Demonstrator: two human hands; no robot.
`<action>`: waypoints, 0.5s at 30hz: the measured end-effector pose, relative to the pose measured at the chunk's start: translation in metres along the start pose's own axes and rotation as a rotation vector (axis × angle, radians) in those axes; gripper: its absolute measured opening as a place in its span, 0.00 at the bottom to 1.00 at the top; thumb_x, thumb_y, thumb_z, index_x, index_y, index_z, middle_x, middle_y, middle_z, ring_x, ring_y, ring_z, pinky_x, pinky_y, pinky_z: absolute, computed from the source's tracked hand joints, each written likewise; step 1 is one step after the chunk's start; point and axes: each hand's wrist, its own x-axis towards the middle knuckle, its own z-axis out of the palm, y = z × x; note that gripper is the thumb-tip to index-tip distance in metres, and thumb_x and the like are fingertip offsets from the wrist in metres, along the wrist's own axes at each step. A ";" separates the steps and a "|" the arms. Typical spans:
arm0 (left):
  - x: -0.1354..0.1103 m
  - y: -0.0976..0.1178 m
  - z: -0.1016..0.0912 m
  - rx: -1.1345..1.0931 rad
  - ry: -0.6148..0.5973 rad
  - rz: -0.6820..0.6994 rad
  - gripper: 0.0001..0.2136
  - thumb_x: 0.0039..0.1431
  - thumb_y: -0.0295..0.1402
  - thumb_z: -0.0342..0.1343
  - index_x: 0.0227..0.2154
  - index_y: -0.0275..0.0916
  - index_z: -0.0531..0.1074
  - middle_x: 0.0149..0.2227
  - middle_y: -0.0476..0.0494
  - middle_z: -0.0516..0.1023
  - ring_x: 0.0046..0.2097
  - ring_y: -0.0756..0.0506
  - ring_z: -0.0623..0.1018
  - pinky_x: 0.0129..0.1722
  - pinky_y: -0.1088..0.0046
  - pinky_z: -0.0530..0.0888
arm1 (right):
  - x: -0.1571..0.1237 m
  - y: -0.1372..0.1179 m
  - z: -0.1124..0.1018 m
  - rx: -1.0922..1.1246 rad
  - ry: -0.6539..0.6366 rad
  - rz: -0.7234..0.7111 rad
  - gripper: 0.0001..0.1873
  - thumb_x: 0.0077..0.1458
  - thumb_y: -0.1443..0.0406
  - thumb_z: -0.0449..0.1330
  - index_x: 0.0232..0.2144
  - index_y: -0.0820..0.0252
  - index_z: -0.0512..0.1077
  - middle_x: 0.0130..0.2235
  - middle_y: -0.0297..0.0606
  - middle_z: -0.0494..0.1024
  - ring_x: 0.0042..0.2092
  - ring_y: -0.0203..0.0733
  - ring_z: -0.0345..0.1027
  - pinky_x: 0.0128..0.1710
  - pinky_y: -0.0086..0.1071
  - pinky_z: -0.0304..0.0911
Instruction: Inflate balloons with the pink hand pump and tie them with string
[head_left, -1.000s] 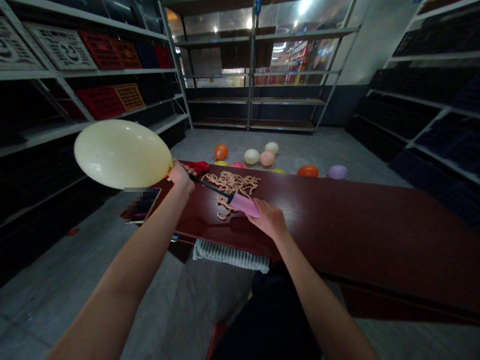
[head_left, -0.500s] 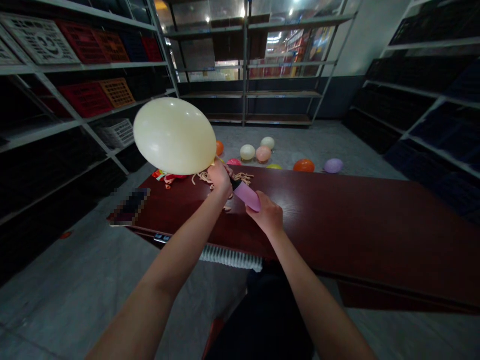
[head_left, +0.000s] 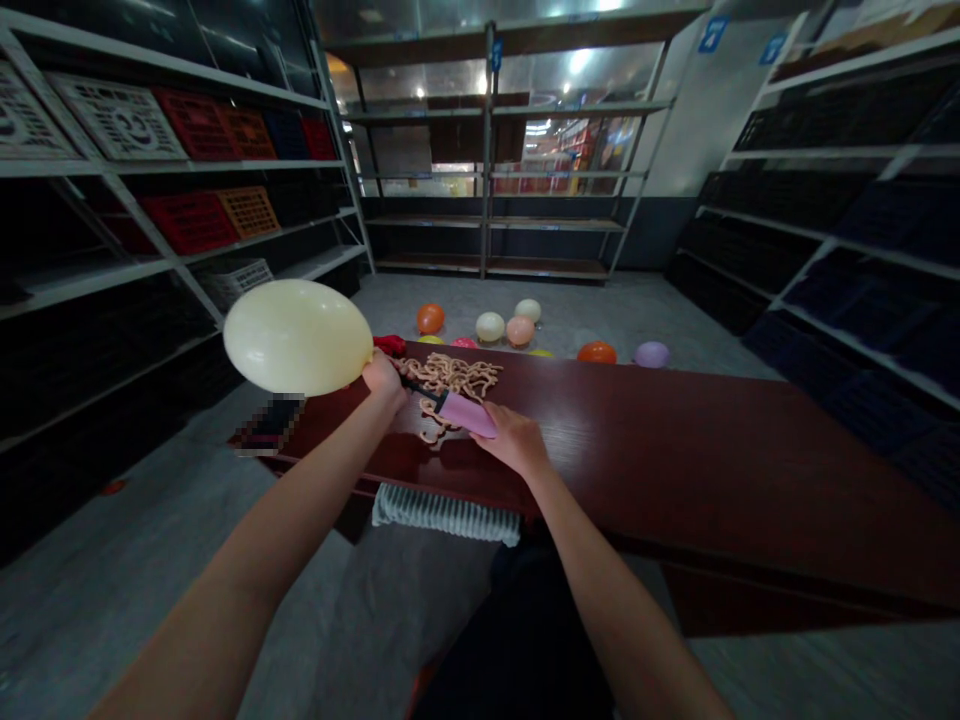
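Note:
My left hand (head_left: pixel 385 380) is closed round the neck of a large inflated cream balloon (head_left: pixel 296 335), which points out to the left. The front end of a pink hand pump (head_left: pixel 466 413) is at this hand too; the fingers hide where balloon and pump meet. My right hand (head_left: pixel 516 440) wraps the rear of the pump's pink body. A dark rod shows between the body and my left hand. Below and behind the pump, tangled beige strips (head_left: pixel 454 372) lie on the dark red table (head_left: pixel 675 440). Red limp pieces (head_left: pixel 390 345) lie just beyond my left hand.
A blurred-out flat dark object (head_left: pixel 271 422) lies at the table's left corner. Grey ribbed cloth (head_left: pixel 446 515) hangs at the near edge. Several inflated balloons, one orange (head_left: pixel 430 319), one purple (head_left: pixel 652 354), rest on the floor beyond. Shelves (head_left: pixel 487 220) stand around.
My hands have moved apart, the left one going left with the balloon. More of the pump's dark rod shows. The view has tilted up somewhat.

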 end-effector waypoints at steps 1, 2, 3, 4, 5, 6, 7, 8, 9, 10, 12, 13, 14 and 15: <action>0.003 0.009 -0.003 0.008 0.005 0.001 0.17 0.66 0.25 0.48 0.21 0.42 0.53 0.15 0.57 0.54 0.14 0.54 0.57 0.15 0.78 0.56 | 0.000 0.000 0.000 0.004 0.000 -0.013 0.25 0.60 0.55 0.65 0.58 0.53 0.72 0.49 0.42 0.84 0.44 0.49 0.79 0.42 0.39 0.72; 0.006 0.018 -0.007 0.018 0.013 0.004 0.17 0.66 0.25 0.48 0.21 0.42 0.53 0.15 0.57 0.54 0.14 0.54 0.57 0.15 0.78 0.56 | -0.001 0.000 0.000 0.008 -0.001 -0.026 0.26 0.60 0.55 0.65 0.58 0.53 0.71 0.49 0.42 0.84 0.44 0.49 0.80 0.43 0.40 0.73; 0.010 0.027 -0.011 0.027 0.022 0.016 0.17 0.66 0.25 0.48 0.21 0.42 0.53 0.15 0.57 0.54 0.14 0.54 0.57 0.15 0.78 0.56 | -0.001 0.000 0.000 0.014 -0.003 -0.038 0.26 0.59 0.55 0.65 0.58 0.52 0.71 0.50 0.42 0.83 0.45 0.50 0.80 0.43 0.41 0.74; 0.015 0.036 -0.014 0.033 0.033 0.034 0.17 0.66 0.24 0.47 0.22 0.42 0.53 0.16 0.57 0.54 0.14 0.54 0.57 0.15 0.78 0.56 | -0.001 0.000 0.000 0.022 -0.007 -0.048 0.26 0.59 0.56 0.64 0.59 0.52 0.71 0.50 0.42 0.83 0.45 0.51 0.80 0.44 0.42 0.74; 0.019 0.045 -0.017 0.036 0.046 0.056 0.16 0.65 0.24 0.47 0.22 0.42 0.53 0.16 0.56 0.54 0.15 0.54 0.57 0.16 0.78 0.56 | -0.001 0.000 -0.001 0.030 -0.011 -0.057 0.26 0.59 0.56 0.64 0.59 0.51 0.71 0.50 0.41 0.83 0.46 0.51 0.80 0.44 0.42 0.74; 0.023 0.052 -0.020 0.036 0.057 0.075 0.16 0.66 0.23 0.46 0.22 0.41 0.52 0.16 0.56 0.54 0.15 0.54 0.57 0.16 0.78 0.56 | -0.001 -0.001 -0.001 0.038 -0.015 -0.065 0.26 0.59 0.56 0.64 0.59 0.50 0.71 0.50 0.41 0.83 0.46 0.51 0.80 0.45 0.43 0.75; 0.027 0.059 -0.022 0.037 0.071 0.089 0.16 0.66 0.23 0.45 0.22 0.41 0.52 0.16 0.56 0.54 0.16 0.54 0.57 0.16 0.78 0.55 | 0.000 -0.002 -0.001 0.044 -0.019 -0.069 0.26 0.60 0.56 0.64 0.59 0.50 0.71 0.50 0.41 0.83 0.46 0.51 0.80 0.45 0.43 0.75; 0.030 0.064 -0.022 0.041 0.086 0.095 0.16 0.67 0.23 0.44 0.22 0.41 0.52 0.17 0.56 0.53 0.16 0.54 0.56 0.17 0.77 0.55 | 0.000 -0.003 -0.002 0.048 -0.020 -0.069 0.26 0.60 0.56 0.63 0.60 0.50 0.71 0.49 0.41 0.83 0.46 0.51 0.80 0.46 0.42 0.75; 0.033 0.068 -0.021 0.050 0.098 0.087 0.17 0.68 0.23 0.44 0.23 0.41 0.52 0.17 0.56 0.53 0.16 0.54 0.56 0.17 0.77 0.55 | 0.001 -0.004 -0.002 0.051 -0.019 -0.064 0.25 0.60 0.57 0.63 0.59 0.51 0.71 0.49 0.41 0.83 0.46 0.50 0.80 0.46 0.42 0.75; 0.035 0.070 -0.019 0.058 0.100 0.073 0.17 0.70 0.25 0.43 0.23 0.41 0.52 0.18 0.56 0.53 0.16 0.55 0.55 0.18 0.77 0.55 | 0.002 -0.004 -0.003 0.055 -0.017 -0.056 0.24 0.60 0.57 0.63 0.58 0.52 0.72 0.49 0.41 0.83 0.46 0.50 0.79 0.46 0.41 0.75; 0.039 0.068 -0.010 0.064 0.100 0.067 0.18 0.72 0.29 0.43 0.23 0.41 0.53 0.18 0.56 0.53 0.17 0.55 0.55 0.19 0.77 0.55 | 0.003 -0.003 -0.003 0.059 -0.007 -0.028 0.22 0.61 0.57 0.63 0.56 0.54 0.72 0.48 0.41 0.83 0.45 0.49 0.79 0.45 0.39 0.74; 0.041 0.065 -0.003 0.057 0.102 0.080 0.18 0.73 0.30 0.44 0.24 0.41 0.53 0.19 0.56 0.53 0.18 0.55 0.55 0.19 0.78 0.55 | 0.003 -0.002 -0.003 0.057 0.002 -0.009 0.22 0.61 0.57 0.62 0.56 0.54 0.72 0.47 0.41 0.83 0.45 0.49 0.79 0.44 0.39 0.74; 0.042 0.061 0.004 0.041 0.104 0.101 0.18 0.73 0.31 0.44 0.24 0.41 0.54 0.19 0.56 0.54 0.18 0.56 0.55 0.19 0.78 0.55 | 0.003 0.000 -0.002 0.050 0.014 0.012 0.21 0.61 0.57 0.62 0.56 0.54 0.72 0.47 0.40 0.83 0.44 0.49 0.79 0.43 0.39 0.73; 0.043 0.057 0.011 0.020 0.086 0.106 0.18 0.74 0.33 0.45 0.24 0.41 0.54 0.19 0.57 0.54 0.18 0.56 0.55 0.19 0.78 0.55 | 0.003 0.003 -0.001 0.041 0.029 0.034 0.21 0.61 0.56 0.62 0.55 0.54 0.72 0.46 0.40 0.83 0.44 0.49 0.79 0.42 0.39 0.73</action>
